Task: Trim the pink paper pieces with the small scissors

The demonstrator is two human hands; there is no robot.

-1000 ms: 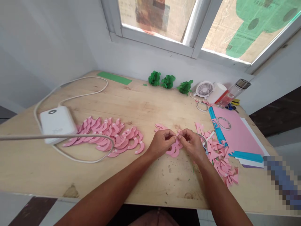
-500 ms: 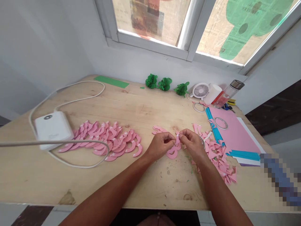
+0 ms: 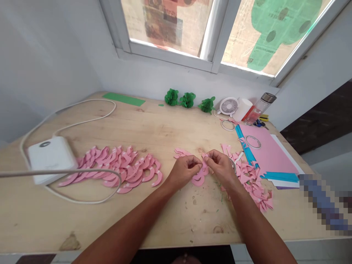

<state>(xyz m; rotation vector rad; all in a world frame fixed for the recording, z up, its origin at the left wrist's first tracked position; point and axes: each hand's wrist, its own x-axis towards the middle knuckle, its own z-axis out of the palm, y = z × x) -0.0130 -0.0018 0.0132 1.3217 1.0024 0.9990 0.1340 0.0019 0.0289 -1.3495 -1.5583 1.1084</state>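
Observation:
My left hand and my right hand meet over the middle of the wooden table, both pinching a small curved pink paper piece. Their fingertips almost touch at its top end, and the rest of the piece hangs just above the table. A spread of similar pink curved pieces with white tabs lies to the left. Pink paper scraps are piled right of my right hand.
A white power box with a looping cable sits at the left. Three green paper balls, a small white fan, a bottle, tape rings and pink and blue sheets occupy the back and right.
My view has drifted right and up, so everything sits lower and further left in the frame. Both hands keep pinching the pink piece, with only slight finger shifts.

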